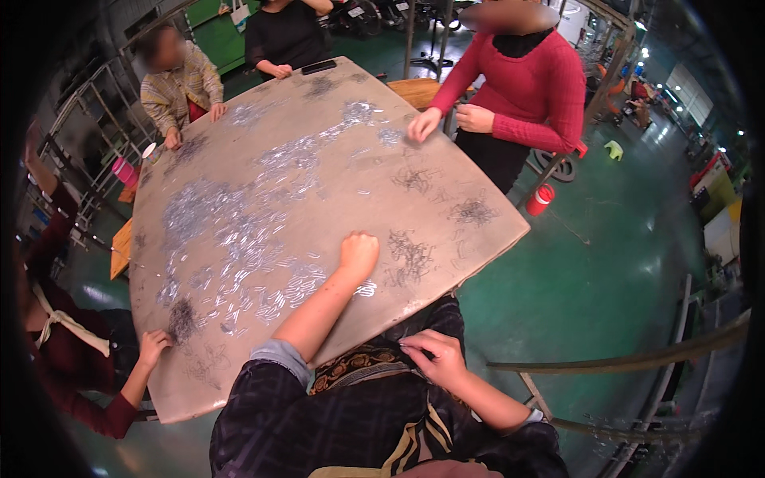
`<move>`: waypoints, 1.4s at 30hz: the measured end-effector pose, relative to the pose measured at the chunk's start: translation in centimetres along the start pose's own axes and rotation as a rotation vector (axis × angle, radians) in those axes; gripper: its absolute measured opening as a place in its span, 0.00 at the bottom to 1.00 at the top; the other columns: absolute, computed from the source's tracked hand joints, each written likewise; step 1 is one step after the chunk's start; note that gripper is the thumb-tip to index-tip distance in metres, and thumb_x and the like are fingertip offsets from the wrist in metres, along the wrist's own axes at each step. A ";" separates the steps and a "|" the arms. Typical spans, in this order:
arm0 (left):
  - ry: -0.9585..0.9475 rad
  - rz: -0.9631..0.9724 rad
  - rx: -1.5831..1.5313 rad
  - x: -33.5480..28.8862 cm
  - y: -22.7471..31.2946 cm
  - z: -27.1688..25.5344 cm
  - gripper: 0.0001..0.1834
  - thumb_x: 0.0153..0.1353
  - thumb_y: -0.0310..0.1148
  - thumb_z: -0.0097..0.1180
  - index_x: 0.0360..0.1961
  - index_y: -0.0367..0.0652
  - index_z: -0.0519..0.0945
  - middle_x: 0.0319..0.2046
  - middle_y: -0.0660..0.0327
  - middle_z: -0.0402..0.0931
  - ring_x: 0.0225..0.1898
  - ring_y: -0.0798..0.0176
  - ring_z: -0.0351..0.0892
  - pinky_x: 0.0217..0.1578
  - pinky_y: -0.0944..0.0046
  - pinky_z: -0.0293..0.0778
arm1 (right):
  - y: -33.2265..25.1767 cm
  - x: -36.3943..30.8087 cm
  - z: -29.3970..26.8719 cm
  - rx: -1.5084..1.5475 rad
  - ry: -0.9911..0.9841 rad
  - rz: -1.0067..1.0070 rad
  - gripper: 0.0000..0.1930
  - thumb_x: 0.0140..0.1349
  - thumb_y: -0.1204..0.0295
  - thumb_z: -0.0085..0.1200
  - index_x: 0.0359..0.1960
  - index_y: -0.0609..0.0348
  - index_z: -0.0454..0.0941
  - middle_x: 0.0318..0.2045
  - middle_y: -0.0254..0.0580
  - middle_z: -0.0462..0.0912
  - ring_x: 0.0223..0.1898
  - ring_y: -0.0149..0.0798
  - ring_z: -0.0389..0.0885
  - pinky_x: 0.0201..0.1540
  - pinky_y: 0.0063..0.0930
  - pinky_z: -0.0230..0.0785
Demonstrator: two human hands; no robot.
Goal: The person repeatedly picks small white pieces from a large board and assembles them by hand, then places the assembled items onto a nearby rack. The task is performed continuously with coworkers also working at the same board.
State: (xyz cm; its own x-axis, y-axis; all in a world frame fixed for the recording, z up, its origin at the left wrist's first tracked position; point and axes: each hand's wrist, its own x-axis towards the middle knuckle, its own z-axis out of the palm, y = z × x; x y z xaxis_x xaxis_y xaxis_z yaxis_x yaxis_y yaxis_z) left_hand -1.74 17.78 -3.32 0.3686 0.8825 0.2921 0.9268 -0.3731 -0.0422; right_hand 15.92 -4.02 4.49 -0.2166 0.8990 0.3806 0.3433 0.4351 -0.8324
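Observation:
My left hand point(358, 253) is curled into a fist on the tan table point(335, 211); whatever it may hold is hidden. A few small shiny oval pieces point(366, 289) lie beside my left wrist. To its right is a loose pile of thin dark wire-like bits point(411, 256). My right hand point(437, 357) is over my lap, off the table's near edge, with thumb and fingers pinched together. Anything between those fingertips is too small to make out. Many more shiny pieces point(243, 235) spread across the left and middle of the table.
Co-workers stand around the table: a red sweater point(518, 88) at far right, others at the back, and a dark red sleeve point(111, 414) at left. A black phone point(319, 67) lies at the far edge. A red container point(540, 199) and a metal rail point(621, 358) are to the right.

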 end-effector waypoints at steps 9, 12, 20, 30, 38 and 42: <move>-0.140 -0.125 0.022 2.1 1.2 -0.9 0.07 0.52 0.29 0.56 0.22 0.45 0.85 0.27 0.52 0.83 0.31 0.54 0.86 0.29 0.58 0.81 | 0.2 -0.2 -0.2 -0.015 -0.005 -0.007 0.09 0.53 0.81 0.62 0.37 0.60 0.83 0.28 0.42 0.81 0.27 0.42 0.81 0.30 0.30 0.73; -0.031 -0.148 -0.187 0.4 -0.6 -1.2 0.06 0.50 0.24 0.55 0.28 0.41 0.83 0.26 0.52 0.83 0.29 0.50 0.84 0.29 0.58 0.79 | -0.1 -0.6 -0.4 0.000 0.008 0.025 0.09 0.53 0.81 0.62 0.37 0.60 0.82 0.28 0.42 0.81 0.27 0.42 0.81 0.30 0.29 0.73; -0.019 -0.098 -1.271 -5.0 1.0 -7.1 0.04 0.59 0.24 0.57 0.33 0.36 0.75 0.31 0.58 0.76 0.32 0.63 0.75 0.37 0.64 0.72 | 1.1 0.3 -0.6 -0.030 0.027 0.033 0.09 0.52 0.83 0.62 0.36 0.62 0.83 0.28 0.43 0.83 0.27 0.37 0.81 0.30 0.26 0.72; -0.166 0.162 -1.531 -11.7 4.5 -12.2 0.03 0.61 0.24 0.55 0.36 0.39 0.74 0.37 0.60 0.71 0.39 0.64 0.72 0.43 0.66 0.69 | 1.1 0.3 0.5 0.030 0.092 0.127 0.16 0.53 0.85 0.60 0.45 0.61 0.80 0.29 0.43 0.81 0.30 0.36 0.83 0.34 0.25 0.76; -0.130 0.145 -1.477 -12.8 5.3 -10.7 0.03 0.61 0.24 0.55 0.36 0.39 0.74 0.37 0.58 0.72 0.40 0.60 0.73 0.44 0.64 0.69 | 1.4 0.0 0.6 0.019 0.100 0.155 0.21 0.51 0.86 0.61 0.49 0.63 0.77 0.32 0.44 0.83 0.32 0.34 0.84 0.37 0.25 0.77; -0.070 0.111 -1.449 -13.5 5.8 -10.3 0.05 0.61 0.21 0.53 0.38 0.38 0.74 0.38 0.56 0.77 0.41 0.59 0.77 0.44 0.62 0.71 | 1.2 0.2 0.7 0.009 0.091 0.120 0.20 0.51 0.86 0.61 0.49 0.64 0.77 0.33 0.44 0.84 0.32 0.35 0.84 0.37 0.25 0.77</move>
State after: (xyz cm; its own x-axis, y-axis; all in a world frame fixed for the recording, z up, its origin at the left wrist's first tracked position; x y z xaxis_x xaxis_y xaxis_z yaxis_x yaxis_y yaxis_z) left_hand -2.09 0.72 2.29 0.4741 0.8264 0.3039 0.0258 -0.3580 0.9334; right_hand 15.62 -3.38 3.25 -0.0906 0.9455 0.3128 0.3537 0.3242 -0.8774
